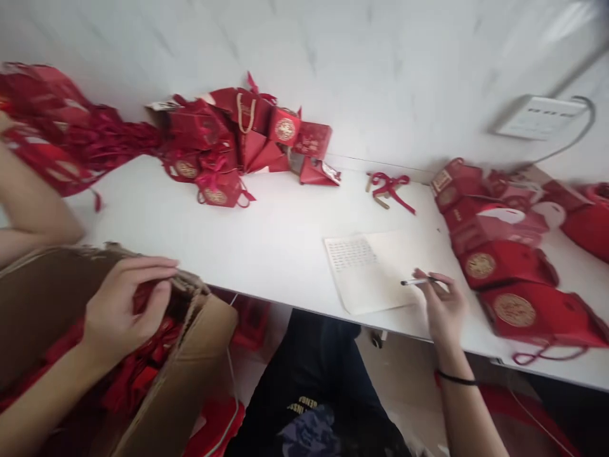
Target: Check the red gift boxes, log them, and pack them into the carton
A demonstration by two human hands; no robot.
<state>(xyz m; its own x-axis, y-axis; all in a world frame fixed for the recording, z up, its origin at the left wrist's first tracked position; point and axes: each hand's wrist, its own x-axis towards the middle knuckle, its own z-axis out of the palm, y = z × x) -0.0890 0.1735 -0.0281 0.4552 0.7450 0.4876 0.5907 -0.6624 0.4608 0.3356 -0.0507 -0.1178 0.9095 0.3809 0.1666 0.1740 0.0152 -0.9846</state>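
My right hand, with a black band on the wrist, holds a pen between thumb and fingers. It hovers at the right side of an open notebook, whose upper left has lines of writing. My left hand lies over the rim of a cardboard box, its fingertips touching the edge and its thumb spread apart from the fingers. Inside that box are red gift boxes and ribbons, partly hidden by the hand and forearm.
Red gift boxes are heaped against the wall. More red boxes line the table's right side. A tied red ribbon lies behind the notebook. A power strip hangs on the wall. Another person's arm is at far left.
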